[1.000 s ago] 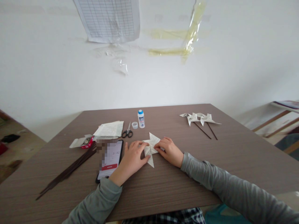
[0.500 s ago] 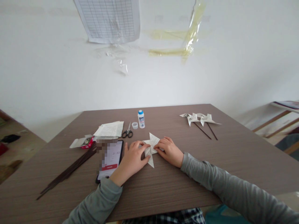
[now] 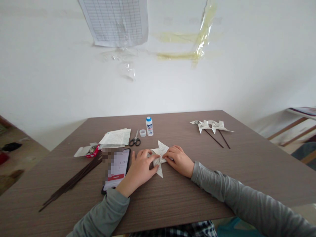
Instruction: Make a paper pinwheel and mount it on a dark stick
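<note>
Paper star (image 3: 161,161), five o'clock of bottle (image 3: 149,127): left hand (image 3: 141,164) spread at its nine o'clock; right hand (image 3: 178,160) bunched at three, pinch unclear. Apparent step: pressing folds; next calls for a steady centre.

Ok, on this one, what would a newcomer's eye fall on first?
Probably the printed paper star on the table, between left hand and right hand, both touching it. Then two pale pinwheels on dark sticks, lying toward the far right, and the blue-topped bottle standing beyond the star.
</note>
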Demonstrator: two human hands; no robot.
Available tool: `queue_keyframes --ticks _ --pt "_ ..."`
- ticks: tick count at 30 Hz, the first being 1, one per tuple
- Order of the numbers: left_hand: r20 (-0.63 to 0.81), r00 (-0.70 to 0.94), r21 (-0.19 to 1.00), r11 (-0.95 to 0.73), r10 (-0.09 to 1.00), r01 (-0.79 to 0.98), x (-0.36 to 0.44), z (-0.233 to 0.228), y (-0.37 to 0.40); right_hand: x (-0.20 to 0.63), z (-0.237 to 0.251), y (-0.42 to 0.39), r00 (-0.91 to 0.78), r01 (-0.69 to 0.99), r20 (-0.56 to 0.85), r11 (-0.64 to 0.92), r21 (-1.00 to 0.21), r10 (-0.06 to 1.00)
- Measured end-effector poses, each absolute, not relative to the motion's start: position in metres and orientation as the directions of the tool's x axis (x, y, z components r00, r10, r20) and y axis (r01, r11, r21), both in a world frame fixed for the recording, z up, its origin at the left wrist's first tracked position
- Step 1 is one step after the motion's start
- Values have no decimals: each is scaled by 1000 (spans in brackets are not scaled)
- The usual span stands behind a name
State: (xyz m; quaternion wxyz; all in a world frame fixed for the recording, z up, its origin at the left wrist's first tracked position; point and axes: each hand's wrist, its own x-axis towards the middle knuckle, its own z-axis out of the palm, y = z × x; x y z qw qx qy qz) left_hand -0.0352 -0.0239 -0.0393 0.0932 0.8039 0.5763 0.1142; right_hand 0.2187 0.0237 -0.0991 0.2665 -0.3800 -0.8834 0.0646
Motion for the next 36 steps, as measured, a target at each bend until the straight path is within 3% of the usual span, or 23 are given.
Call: queue_keyframes --ticks 23,36 --pt "25 311 232 -308 950 922 -33 -32 -26 217 -97 23 -565 643 392 686 -341 726" --pt "86 301 279 -313 950 908 -36 -37 -24 218 -94 22 -569 653 371 677 -339 734"
